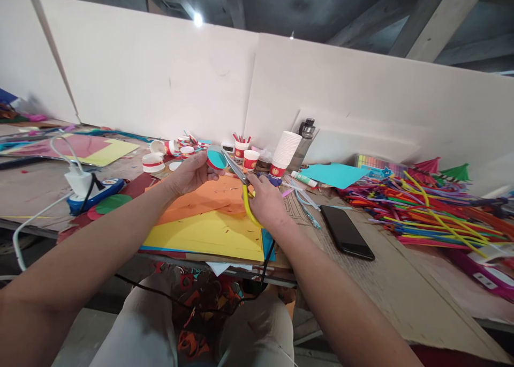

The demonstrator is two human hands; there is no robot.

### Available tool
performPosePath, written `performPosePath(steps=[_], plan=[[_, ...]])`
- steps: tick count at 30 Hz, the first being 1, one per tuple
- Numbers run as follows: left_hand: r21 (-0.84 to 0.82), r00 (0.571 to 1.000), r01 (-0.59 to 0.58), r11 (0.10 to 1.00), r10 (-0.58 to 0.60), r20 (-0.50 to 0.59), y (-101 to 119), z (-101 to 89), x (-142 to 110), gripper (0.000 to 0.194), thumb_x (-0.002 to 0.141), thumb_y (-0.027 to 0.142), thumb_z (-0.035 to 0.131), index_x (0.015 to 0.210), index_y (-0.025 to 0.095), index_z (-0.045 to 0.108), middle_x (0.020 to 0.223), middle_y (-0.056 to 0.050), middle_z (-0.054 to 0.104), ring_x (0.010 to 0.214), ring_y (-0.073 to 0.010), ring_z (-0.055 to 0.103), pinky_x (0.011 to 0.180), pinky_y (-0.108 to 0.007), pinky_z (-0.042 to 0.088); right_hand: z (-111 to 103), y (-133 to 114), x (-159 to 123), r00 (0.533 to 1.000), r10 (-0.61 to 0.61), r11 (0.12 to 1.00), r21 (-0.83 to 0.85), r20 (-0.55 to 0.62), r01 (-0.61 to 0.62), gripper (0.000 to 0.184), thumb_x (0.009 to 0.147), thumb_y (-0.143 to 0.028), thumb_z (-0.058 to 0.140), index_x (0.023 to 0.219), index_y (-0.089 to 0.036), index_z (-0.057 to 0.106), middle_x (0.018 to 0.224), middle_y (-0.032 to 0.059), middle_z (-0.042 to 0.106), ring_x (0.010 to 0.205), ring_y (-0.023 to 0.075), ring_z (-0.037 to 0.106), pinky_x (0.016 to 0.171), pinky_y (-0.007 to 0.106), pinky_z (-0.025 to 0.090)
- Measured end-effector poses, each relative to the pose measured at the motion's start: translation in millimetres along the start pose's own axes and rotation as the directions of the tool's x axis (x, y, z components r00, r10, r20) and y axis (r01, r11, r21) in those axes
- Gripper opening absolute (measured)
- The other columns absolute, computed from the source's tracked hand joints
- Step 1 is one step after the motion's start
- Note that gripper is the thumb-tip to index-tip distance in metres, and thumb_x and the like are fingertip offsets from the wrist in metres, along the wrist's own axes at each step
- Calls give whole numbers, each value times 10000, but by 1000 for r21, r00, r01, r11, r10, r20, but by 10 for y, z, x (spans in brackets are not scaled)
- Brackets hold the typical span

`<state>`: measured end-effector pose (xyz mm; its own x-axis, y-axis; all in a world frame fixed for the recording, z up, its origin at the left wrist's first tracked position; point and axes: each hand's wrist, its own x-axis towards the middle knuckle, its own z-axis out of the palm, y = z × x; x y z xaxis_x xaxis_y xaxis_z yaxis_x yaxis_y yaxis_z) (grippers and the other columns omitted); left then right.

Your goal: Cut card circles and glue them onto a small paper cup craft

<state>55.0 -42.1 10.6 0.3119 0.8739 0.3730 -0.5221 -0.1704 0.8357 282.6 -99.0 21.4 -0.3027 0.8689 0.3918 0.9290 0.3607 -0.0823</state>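
Observation:
My left hand (193,173) pinches a cut-down paper cup piece (216,159), round, with a light blue face and a red rim. My right hand (268,202) is closed around yellow-handled scissors (237,169). Their metal blades point up and left, at the right edge of the round piece; whether they touch it I cannot tell. Under both hands lie orange paper (193,201) and yellow paper (212,233) with small scraps on top. Beyond the hands stand a red and white paper cup (251,159) and another cup holding red strips (241,148).
At the right lie a black phone (347,232), a heap of coloured pipe cleaners (425,206) and blue paper (335,174). A cup stack (286,150) stands before a bottle (304,144). A blue power strip (96,193) with a white charger sits left. Cut cup rings (153,162) lie behind.

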Motion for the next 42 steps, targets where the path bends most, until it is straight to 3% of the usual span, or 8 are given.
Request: performPosePath(steps=[4,9,17,25,35,42], plan=[[-12,996,31,999,-32,-81,-25,14,23,393,937,497,579,1021,127,681,945,-131,773,796,-214,758,582,-233,563,3,-6,-4,1000,12,1000,-8,15,-12,405,945,-257,453,1333,-238,568,1178,107,638,1008,269,655,803,362,505],[-33,994,-8,999,4,-114,-39,8,33,345,953,455,572,1022,132,672,1000,-115,776,894,-228,761,620,-234,589,11,10,-2,1000,2,1000,27,14,-2,409,950,-279,461,1345,-236,558,1173,103,641,1037,270,647,797,351,503],[-38,999,38,999,-39,-25,-30,23,14,355,947,444,588,1072,120,660,973,-118,774,839,-232,764,560,-225,566,31,30,-8,1000,0,1000,-5,3,0,435,947,-329,461,1367,-237,532,1243,108,587,988,263,650,730,352,516],[-54,999,35,998,-37,-22,16,42,7,353,959,452,563,1064,129,659,944,-98,772,802,-225,764,559,-236,564,22,5,-9,1000,-8,1000,-24,0,8,410,957,-301,443,1351,-242,540,1213,110,597,1023,267,640,768,352,507],[-71,995,65,995,-70,-78,37,66,16,485,971,559,469,993,119,672,876,-98,768,693,-188,744,534,-232,550,2,-18,-8,1000,1,1000,-1,11,-1,366,963,-272,428,1292,-235,583,1172,107,641,1012,267,651,770,344,494],[-59,997,49,997,-52,-60,2,18,21,415,956,520,531,1026,137,674,895,-95,766,718,-199,745,537,-241,540,14,3,-6,1000,2,999,48,18,-3,375,942,-252,450,1291,-239,588,1166,101,657,983,265,657,762,340,491]])
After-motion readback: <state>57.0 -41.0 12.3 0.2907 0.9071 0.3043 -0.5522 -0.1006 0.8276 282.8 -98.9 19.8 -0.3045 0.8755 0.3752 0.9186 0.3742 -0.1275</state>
